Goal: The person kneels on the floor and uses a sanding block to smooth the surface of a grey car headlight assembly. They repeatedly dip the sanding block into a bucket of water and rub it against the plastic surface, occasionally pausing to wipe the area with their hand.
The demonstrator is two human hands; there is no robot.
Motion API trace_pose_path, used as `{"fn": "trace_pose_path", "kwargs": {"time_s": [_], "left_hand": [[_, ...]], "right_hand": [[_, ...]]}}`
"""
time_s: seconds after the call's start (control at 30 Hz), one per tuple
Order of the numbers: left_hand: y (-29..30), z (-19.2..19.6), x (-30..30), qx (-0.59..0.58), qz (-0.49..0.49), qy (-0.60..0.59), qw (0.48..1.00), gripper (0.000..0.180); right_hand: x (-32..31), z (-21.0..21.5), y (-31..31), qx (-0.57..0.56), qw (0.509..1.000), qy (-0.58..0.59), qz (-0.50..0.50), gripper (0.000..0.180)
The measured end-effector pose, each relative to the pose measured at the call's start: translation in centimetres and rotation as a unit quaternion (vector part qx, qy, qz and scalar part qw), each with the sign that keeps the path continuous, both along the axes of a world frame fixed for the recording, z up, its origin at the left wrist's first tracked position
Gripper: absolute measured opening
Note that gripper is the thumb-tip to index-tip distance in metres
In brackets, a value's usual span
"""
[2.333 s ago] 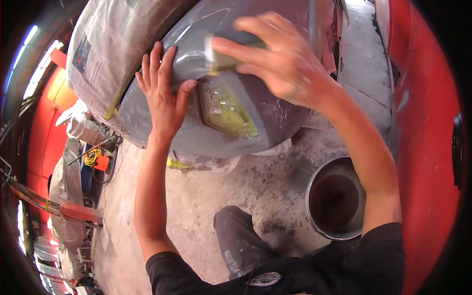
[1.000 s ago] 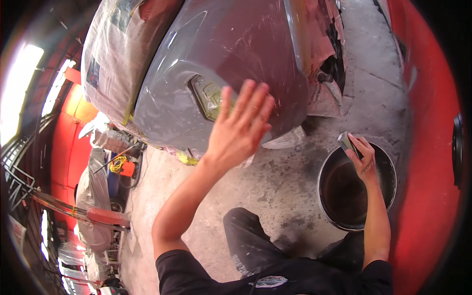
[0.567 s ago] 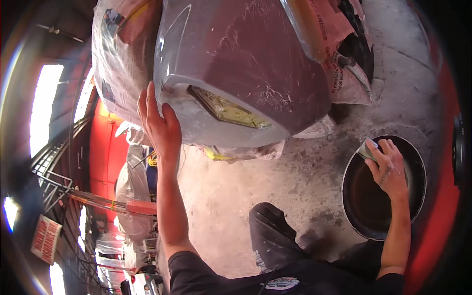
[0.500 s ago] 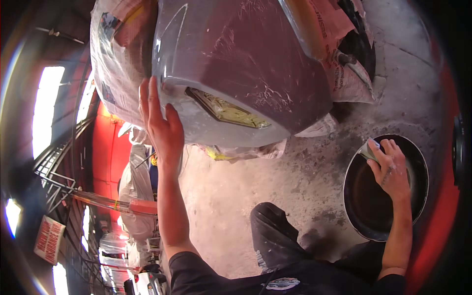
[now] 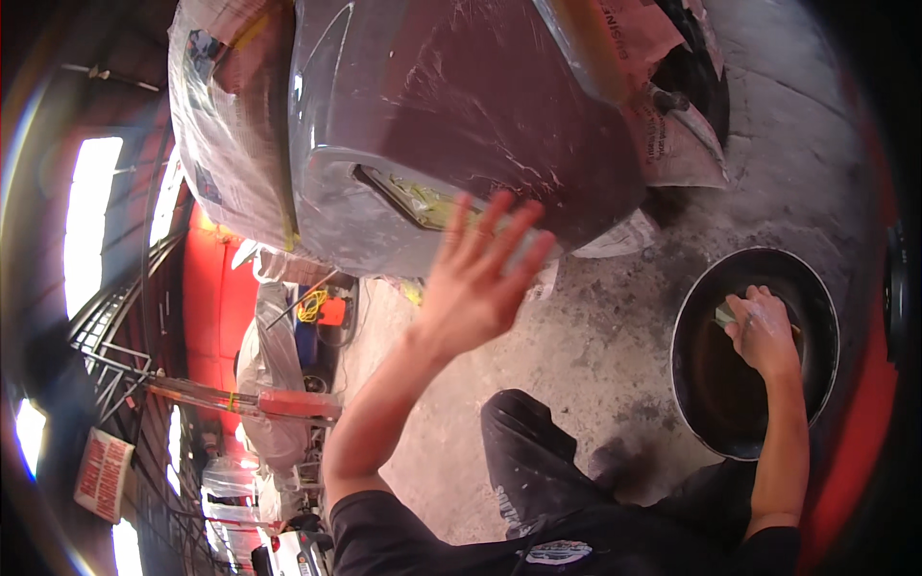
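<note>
We've got our left hand (image 5: 485,288) fanned open by the grey-and-maroon car panel (image 5: 480,115), can't tell if it's touching. Our right hand (image 5: 765,334) is gripping a small grey-green block (image 5: 723,315), mostly under our fingers, inside the black basin (image 5: 818,312) surrounding it.

I make out smooth, partly glossy bodywork (image 5: 461,96), wrinkled newspaper masking (image 5: 230,125) along its left edge, rough matt floor (image 5: 413,451), smooth dark basin (image 5: 817,331).

The blotchy, stained floor (image 5: 595,336) spreads below, and there, between three and four o'clock, sits a dark basin (image 5: 814,322)
</note>
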State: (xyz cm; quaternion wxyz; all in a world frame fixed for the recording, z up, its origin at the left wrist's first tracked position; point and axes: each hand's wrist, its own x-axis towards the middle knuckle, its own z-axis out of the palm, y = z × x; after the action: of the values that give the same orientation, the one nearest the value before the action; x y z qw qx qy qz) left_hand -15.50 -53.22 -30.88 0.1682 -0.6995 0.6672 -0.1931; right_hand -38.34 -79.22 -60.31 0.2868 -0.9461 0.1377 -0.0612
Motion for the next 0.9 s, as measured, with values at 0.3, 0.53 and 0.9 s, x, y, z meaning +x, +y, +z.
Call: {"fn": "trace_pose_path", "kwargs": {"time_s": [0.3, 0.53, 0.9], "left_hand": [[4.8, 10.1, 11.2, -0.335, -0.048, -0.077, 0.938, 0.051], [5.1, 10.0, 15.6, -0.311, -0.140, -0.098, 0.935, 0.078], [5.8, 10.7, 17.6, -0.306, -0.202, -0.145, 0.919, 0.081]], "right_hand": [[1.3, -11.4, 1.7, -0.036, 0.971, 0.228, 0.059, 0.027], [-0.7, -7.7, -1.8, 0.116, 0.977, 0.154, -0.091, 0.047], [20.0, 20.2, 13.0, 0.045, 0.767, -0.581, -0.269, 0.053]]}}
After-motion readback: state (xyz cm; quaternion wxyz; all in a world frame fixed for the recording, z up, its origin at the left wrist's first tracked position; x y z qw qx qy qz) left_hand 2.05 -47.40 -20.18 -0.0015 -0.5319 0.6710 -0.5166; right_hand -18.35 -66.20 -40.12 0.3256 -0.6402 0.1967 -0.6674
